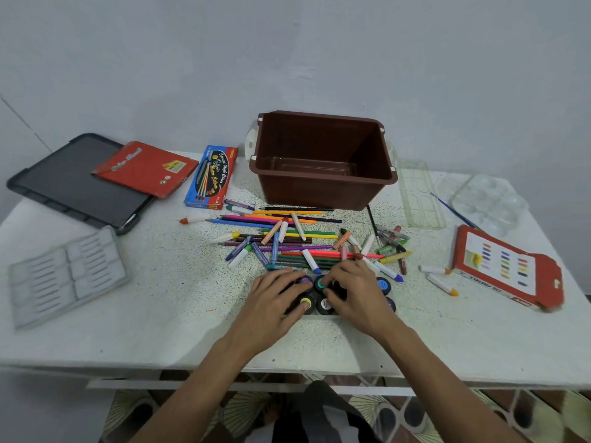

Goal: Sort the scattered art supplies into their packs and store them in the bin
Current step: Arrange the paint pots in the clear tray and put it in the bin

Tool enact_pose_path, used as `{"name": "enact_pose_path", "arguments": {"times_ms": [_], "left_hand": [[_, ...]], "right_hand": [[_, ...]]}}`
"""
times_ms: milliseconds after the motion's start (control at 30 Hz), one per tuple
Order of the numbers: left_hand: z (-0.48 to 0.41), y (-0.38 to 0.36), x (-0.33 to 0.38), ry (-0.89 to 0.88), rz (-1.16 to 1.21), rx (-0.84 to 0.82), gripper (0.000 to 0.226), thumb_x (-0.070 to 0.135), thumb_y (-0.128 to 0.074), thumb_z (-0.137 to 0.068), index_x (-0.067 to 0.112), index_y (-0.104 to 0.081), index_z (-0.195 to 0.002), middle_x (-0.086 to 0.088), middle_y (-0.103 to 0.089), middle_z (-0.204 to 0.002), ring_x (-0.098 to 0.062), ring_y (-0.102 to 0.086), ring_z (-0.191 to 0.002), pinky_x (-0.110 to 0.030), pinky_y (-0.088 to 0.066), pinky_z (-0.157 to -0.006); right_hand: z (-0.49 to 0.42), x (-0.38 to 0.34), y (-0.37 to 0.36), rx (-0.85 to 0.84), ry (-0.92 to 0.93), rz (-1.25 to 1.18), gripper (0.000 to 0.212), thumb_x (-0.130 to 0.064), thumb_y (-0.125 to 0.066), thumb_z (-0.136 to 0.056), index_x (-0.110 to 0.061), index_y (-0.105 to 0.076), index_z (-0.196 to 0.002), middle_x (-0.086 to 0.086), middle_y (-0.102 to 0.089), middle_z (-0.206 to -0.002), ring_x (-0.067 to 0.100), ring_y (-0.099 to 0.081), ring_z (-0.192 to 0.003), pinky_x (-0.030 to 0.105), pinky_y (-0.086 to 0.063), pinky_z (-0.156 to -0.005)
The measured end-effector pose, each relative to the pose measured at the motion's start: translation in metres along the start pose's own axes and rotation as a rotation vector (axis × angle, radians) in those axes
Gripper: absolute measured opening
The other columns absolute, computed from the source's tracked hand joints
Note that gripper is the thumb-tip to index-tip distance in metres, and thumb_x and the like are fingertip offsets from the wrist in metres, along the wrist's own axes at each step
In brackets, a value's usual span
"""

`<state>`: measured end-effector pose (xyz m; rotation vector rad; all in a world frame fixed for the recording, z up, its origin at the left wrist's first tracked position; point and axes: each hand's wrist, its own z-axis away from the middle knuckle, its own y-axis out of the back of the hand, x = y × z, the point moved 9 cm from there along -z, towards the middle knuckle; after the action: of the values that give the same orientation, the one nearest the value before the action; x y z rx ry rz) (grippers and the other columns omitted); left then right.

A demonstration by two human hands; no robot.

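Your hands lie together at the near edge of the table (160, 330), straight in front of the brown bin (319, 190), over a cluster of black paint pots (324, 304). Your left hand (275, 302) bends its fingers over the purple-topped and yellow-topped pots, and you cannot tell whether it grips them or only rests there. Your right hand (355, 292) pinches the green-topped pot (320, 284) narrowly between forefinger and thumb. Far left of the bin and nearer you lies a grey moulded tray (67, 276). Behind that, left of the bin, a black lid (73, 187) hangs partly over the table edge with a red flat pack (147, 167) resting on its right corner. Just left of the bin stands a blue water colour box (211, 177). Between the bin and your hands lies a loose heap of coloured pencils and crayons (287, 238), crossing one another. The bin itself sits upright and open at the far side of the table. Just right of it lies a clear long tray (422, 199), then a thin blue brush (454, 211), then a clear blister palette (489, 203). Right of the bin and nearer you, a red oil pastel box (505, 270) lies flat, with two loose pastels (441, 282) just beside its left edge.
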<state>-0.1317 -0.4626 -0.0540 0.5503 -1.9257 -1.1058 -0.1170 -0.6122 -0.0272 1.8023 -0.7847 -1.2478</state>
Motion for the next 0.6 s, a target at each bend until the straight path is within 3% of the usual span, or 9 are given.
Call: {"name": "enact_pose_path", "arguments": {"times_ms": [200,367,600], "left_hand": [[0.000,-0.001,-0.001,0.003,-0.008,0.006,0.040,0.044,-0.046,-0.099,0.025,-0.059,-0.131,0.010,-0.053,-0.140,-0.014,-0.042,-0.133,-0.041,-0.039,-0.106],[0.001,-0.002,-0.001,-0.003,-0.027,0.013,0.040,0.044,-0.046,-0.099,0.025,-0.059,-0.131,0.009,-0.053,-0.139,-0.014,-0.041,-0.133,-0.041,-0.039,-0.106],[0.006,-0.007,0.011,-0.090,-0.136,-0.007,0.052,0.049,-0.037,-0.103,0.020,-0.049,-0.144,0.002,-0.043,-0.152,-0.018,-0.033,-0.143,-0.040,-0.026,-0.114]], "right_hand": [[0.003,-0.002,0.003,0.020,0.087,0.065,0.009,-0.025,-0.072,-0.084,-0.019,-0.075,-0.090,-0.006,-0.068,-0.096,0.023,-0.054,-0.091,0.043,-0.046,-0.080],[0.017,-0.010,0.013,0.090,0.117,0.130,0.028,-0.034,-0.056,-0.091,-0.018,-0.075,-0.103,-0.004,-0.062,-0.101,0.022,-0.053,-0.094,0.038,-0.043,-0.083],[0.042,-0.023,0.009,0.102,0.186,0.189,0.017,-0.037,-0.061,-0.092,-0.023,-0.071,-0.095,-0.010,-0.063,-0.096,0.019,-0.052,-0.102,0.050,-0.033,-0.107]]}}
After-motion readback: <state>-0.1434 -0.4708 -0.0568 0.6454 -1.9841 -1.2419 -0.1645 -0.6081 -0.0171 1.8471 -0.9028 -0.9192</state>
